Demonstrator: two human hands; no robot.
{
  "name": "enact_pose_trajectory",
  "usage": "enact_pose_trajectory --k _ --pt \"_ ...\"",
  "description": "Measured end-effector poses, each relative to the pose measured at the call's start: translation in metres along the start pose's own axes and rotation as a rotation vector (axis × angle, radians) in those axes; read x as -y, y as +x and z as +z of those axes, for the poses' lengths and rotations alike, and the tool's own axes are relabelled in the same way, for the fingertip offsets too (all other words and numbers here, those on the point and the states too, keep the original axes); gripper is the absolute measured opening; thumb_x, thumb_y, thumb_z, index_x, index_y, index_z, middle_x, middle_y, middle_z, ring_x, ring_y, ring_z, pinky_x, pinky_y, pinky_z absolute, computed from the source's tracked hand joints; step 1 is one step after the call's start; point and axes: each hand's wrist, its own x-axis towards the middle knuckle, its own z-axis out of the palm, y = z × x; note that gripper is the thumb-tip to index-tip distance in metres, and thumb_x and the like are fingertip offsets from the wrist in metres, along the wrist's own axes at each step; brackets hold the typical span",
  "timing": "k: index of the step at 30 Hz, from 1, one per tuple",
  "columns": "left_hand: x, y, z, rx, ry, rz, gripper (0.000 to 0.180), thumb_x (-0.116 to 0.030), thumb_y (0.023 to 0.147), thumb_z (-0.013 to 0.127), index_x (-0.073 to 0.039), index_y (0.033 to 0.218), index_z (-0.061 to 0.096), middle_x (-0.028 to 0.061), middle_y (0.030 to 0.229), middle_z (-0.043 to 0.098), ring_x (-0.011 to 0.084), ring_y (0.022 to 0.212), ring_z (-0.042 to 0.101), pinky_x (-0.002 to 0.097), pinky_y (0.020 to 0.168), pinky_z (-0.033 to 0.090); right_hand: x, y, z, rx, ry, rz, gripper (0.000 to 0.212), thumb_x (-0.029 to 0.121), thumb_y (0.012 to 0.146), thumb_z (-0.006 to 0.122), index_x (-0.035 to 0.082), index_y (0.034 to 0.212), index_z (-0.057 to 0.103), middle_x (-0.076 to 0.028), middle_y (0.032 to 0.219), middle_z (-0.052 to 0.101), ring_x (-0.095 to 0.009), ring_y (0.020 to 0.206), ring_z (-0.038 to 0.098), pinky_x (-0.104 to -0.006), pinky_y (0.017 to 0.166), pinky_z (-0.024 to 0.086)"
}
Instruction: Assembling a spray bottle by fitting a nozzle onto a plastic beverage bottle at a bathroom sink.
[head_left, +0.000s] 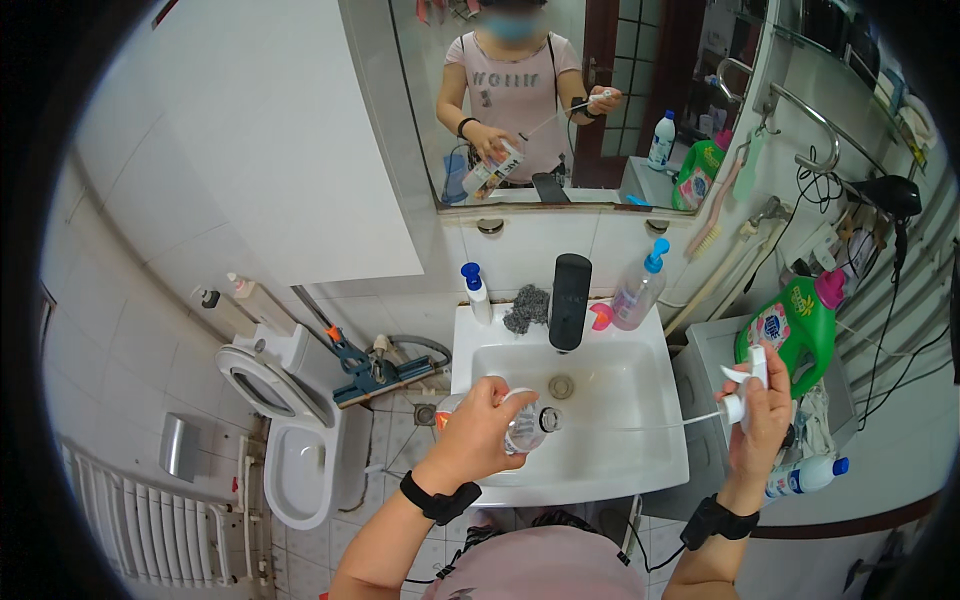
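A: What is seen around the sink (668, 455)?

B: A black tap (570, 300) at the back, flanked by a small blue-capped bottle (476, 290), a steel scourer (527, 308) and a clear pump bottle (638, 290). A green detergent jug (795, 330) is placed on the right, a toilet (290, 440) on the left. Nothing is blocking the basin.

A: Containers?

B: A clear bottle (525, 428) is held tilted over the basin, neck open; contents cannot be told.

A: Hands?

B: The bottle is clamped in the left hand (485, 425), fingers wrapped around its body. A white spray head (745, 390) is gripped by the right hand (765, 420), fingers closed, its thin tube (640, 426) pointed at the bottle neck.
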Motion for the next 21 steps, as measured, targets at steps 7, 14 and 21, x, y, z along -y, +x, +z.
enact_pose_trajectory --k 7,14,21 --pt "-0.009 -0.008 0.003 -0.021 -0.068 0.098 0.073 -0.019 0.051 0.080 -0.016 0.118 0.052 0.0122 0.107 0.043 0.0272 0.094 0.052 0.0353 0.080 0.047 -0.038 -0.038 0.061 0.363 -0.153 0.109 0.043 0.006 0.085 0.059 0.000 0.125 0.043 -0.011 0.104 0.058 -0.017 0.090 0.059 -0.0267 0.079 0.047" --pt "0.005 -0.025 0.013 -0.079 -0.293 0.166 0.073 -0.018 0.052 0.079 -0.004 0.115 0.045 0.0149 0.108 0.045 0.0322 0.100 0.050 0.0362 0.085 0.045 -0.068 -0.060 0.079 0.519 0.042 0.355 0.048 0.006 0.084 0.061 0.000 0.127 0.041 -0.013 0.111 0.057 -0.018 0.100 0.056 -0.0296 0.087 0.045" --pt "0.016 -0.041 0.028 -0.020 -0.667 0.121 0.073 -0.019 0.056 0.079 -0.003 0.116 0.042 0.0151 0.107 0.046 0.0314 0.100 0.051 0.0346 0.087 0.043 -0.071 -0.074 0.081 0.657 0.157 0.378 0.076 -0.008 0.072 0.061 0.004 0.139 0.026 -0.016 0.125 0.049 -0.021 0.112 0.052 -0.0318 0.094 0.041"
